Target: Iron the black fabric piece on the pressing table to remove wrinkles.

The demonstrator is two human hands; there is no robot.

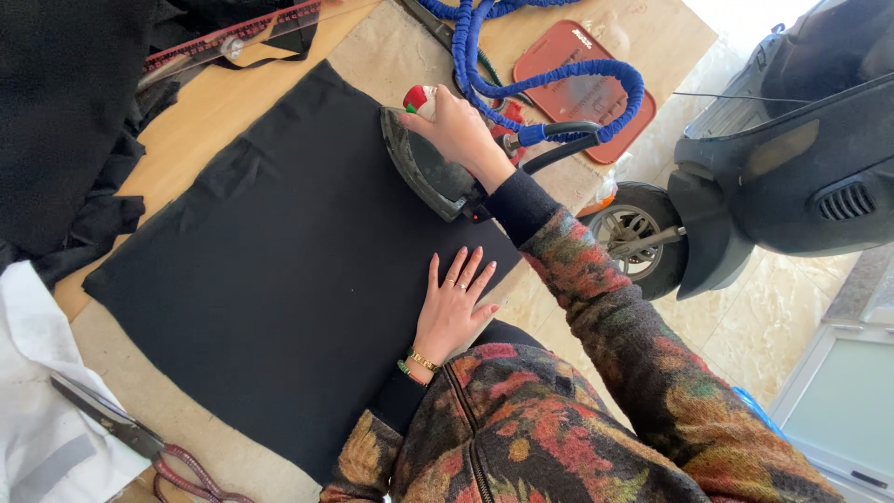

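1. A tan wooden worktable (pixel 200 121) stands over a pale marble-tiled floor (pixel 745 326).
2. A flat rectangular black fabric panel (pixel 270 270) lies on the table.
3. The right hand (pixel 456 130) has its fingers wrapped around a dark grey steam iron (pixel 424 177) at the panel's edge.
4. The left hand (pixel 453 303) rests flat on the panel, fingers spread, grasping nothing.
5. A red-brown rectangular iron rest pad (pixel 577 93) lies beyond the iron.

Your wooden table (pixel 200 126) carries a black fabric panel (pixel 270 270) spread flat across its middle. Scissors (pixel 130 433) lie at the near left, a red mat (pixel 577 88) at the far right.

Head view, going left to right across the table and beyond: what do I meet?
Scissors → black fabric panel → left hand flat on the fabric → iron under the right hand → red mat → scooter.
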